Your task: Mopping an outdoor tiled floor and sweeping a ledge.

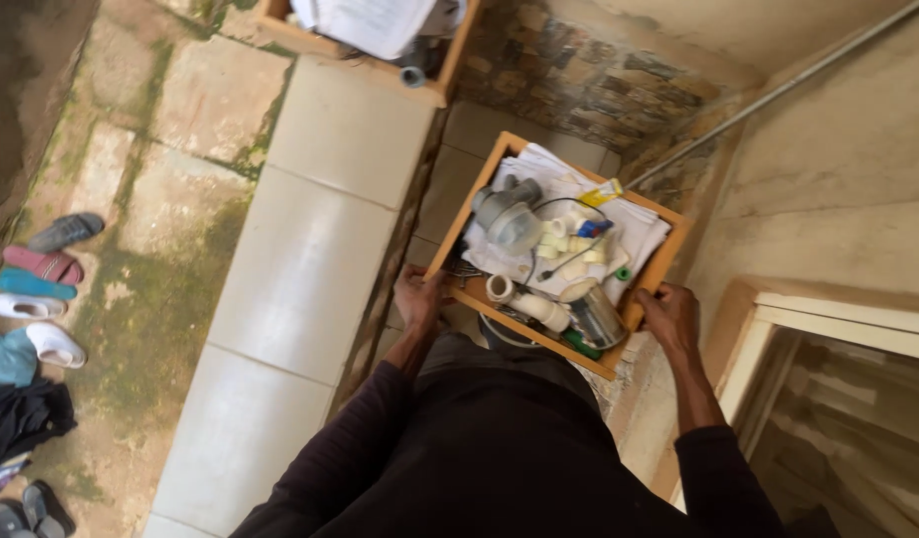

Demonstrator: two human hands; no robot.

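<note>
We hold a wooden tray (466, 213) out in front of us, above a tiled step. Our left hand (417, 297) is closed around its near left corner, and our right hand (670, 317) grips the near right corner. The tray carries white papers (644, 231), grey pipe fittings (506, 214), white fittings (524, 299), a yellow tube (601, 192) and a metal can (596, 317). A second tray (441, 88) with papers rests on the tiled ledge (320, 219) ahead of us. Sandals (41, 264) and shoes lie on the mossy paving far to the left.
</note>
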